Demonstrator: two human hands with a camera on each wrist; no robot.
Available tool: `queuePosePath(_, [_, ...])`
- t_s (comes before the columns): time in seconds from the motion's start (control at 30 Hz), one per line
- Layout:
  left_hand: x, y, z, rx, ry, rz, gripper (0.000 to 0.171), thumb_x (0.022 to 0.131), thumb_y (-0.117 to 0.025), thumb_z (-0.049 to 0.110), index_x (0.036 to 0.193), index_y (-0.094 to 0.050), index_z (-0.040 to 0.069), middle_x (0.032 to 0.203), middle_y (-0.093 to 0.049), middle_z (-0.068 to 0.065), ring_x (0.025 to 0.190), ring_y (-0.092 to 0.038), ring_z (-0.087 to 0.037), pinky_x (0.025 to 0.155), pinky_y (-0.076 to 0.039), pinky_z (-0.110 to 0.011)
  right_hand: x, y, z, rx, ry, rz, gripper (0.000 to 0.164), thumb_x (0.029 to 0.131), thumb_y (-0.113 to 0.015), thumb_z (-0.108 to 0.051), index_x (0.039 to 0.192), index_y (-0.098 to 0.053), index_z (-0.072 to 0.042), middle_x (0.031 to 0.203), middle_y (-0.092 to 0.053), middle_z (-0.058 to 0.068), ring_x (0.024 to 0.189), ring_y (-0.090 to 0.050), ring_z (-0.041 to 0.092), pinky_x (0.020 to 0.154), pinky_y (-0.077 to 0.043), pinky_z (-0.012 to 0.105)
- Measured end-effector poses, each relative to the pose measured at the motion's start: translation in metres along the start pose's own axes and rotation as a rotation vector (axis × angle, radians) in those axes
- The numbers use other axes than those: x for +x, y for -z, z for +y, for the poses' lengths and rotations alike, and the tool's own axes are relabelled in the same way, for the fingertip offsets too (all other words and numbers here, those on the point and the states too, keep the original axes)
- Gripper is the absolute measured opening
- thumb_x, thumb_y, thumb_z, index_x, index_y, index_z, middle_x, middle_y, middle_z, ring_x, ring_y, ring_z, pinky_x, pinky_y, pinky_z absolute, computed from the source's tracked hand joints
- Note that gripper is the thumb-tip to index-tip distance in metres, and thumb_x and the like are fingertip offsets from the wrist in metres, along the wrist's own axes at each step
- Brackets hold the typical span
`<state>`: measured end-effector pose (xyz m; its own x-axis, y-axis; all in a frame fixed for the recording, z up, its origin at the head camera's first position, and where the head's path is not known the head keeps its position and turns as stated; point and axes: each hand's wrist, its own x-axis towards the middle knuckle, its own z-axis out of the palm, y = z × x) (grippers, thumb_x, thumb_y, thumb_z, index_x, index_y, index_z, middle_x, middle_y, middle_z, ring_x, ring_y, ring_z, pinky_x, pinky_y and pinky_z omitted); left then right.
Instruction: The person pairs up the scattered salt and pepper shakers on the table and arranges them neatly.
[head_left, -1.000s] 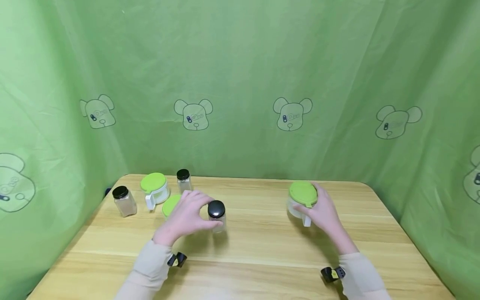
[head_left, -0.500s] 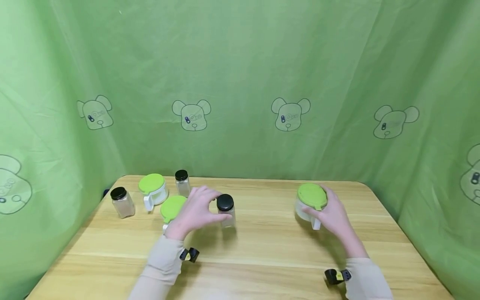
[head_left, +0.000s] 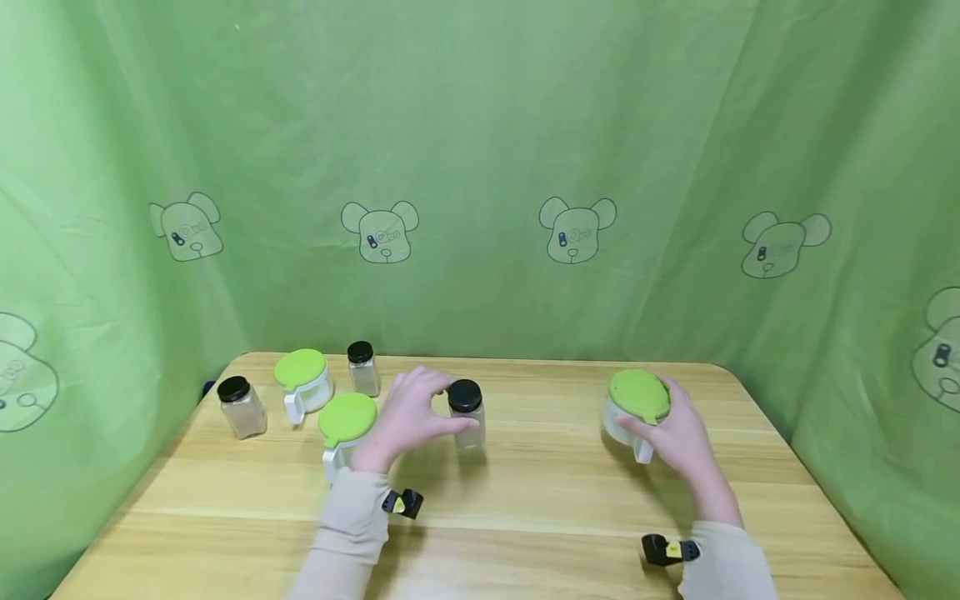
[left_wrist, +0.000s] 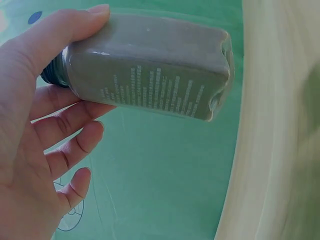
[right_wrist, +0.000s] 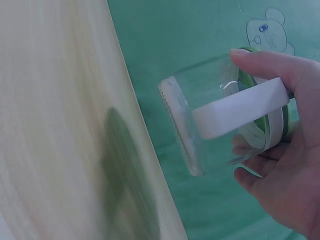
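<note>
My left hand (head_left: 408, 414) pinches a square glass spice jar (left_wrist: 155, 65) between thumb and fingers, near its black cap (head_left: 465, 395). In the left wrist view its brown-grey powder and small printed text show, and its base is raised off the table. My right hand (head_left: 684, 432) grips a clear seasoning pot (right_wrist: 220, 112) around its green lid (head_left: 638, 395). The pot's white handle (right_wrist: 242, 109) points toward me, and its base hangs above the wood, casting a shadow.
On the left of the wooden table (head_left: 540, 508) stand two more green-lidded pots, a rear one (head_left: 313, 392) and a nearer one (head_left: 347, 417) close to my left wrist. Two black-capped spice jars stand there too, one at the left edge (head_left: 244, 415) and one behind (head_left: 364, 377). Green curtain (head_left: 480, 283) surrounds the table.
My left hand has carried the spice jar to the right and slightly away from me. My right hand has moved the seasoning pot a little to the right.
</note>
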<state>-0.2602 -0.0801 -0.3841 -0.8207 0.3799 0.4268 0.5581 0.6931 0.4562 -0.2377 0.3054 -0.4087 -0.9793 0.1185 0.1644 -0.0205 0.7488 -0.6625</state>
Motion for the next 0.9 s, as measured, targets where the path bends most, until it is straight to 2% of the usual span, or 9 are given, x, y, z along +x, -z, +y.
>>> queuePosePath(0.2, [0.007,-0.004,0.009,-0.061,0.037,0.0,0.062,0.069,-0.082,0.052,0.116,-0.07,0.014,0.111,-0.072,-0.002,0.105,-0.059,-0.02,0.097,-0.039,-0.042,-0.004,0.001,0.004,0.02,-0.017,0.024,0.109,0.079,-0.078,-0.045,0.153,-0.013,0.003,0.148,-0.03,0.036,0.13,-0.036,0.055,0.103,-0.03,0.071])
queuePosePath(0.4, [0.013,-0.009,0.016,-0.089,0.059,0.001,0.061,0.07,-0.082,0.051,0.116,-0.07,0.014,0.115,-0.071,-0.003,0.107,-0.059,-0.021,0.099,-0.039,-0.044,-0.005,0.001,0.005,0.008,0.007,0.03,0.106,0.079,-0.078,-0.042,0.152,-0.015,0.003,0.148,-0.03,0.035,0.13,-0.036,0.054,0.103,-0.03,0.071])
queuePosePath(0.63, [0.02,-0.018,0.021,-0.106,0.065,0.0,0.058,0.07,-0.083,0.049,0.116,-0.07,0.014,0.116,-0.071,-0.004,0.107,-0.058,-0.022,0.099,-0.037,-0.045,-0.004,0.0,0.005,-0.002,0.0,0.02,0.108,0.079,-0.078,-0.043,0.153,-0.014,0.002,0.149,-0.028,0.036,0.132,-0.034,0.055,0.104,-0.029,0.071])
queuePosePath(0.9, [0.03,-0.034,0.027,-0.184,0.059,0.005,0.051,0.071,-0.082,0.048,0.112,-0.072,0.019,0.113,-0.071,0.001,0.102,-0.057,-0.021,0.096,-0.036,-0.042,-0.003,0.0,0.008,0.001,0.002,0.016,0.109,0.079,-0.078,-0.044,0.153,-0.013,0.002,0.15,-0.028,0.036,0.131,-0.033,0.056,0.103,-0.028,0.072])
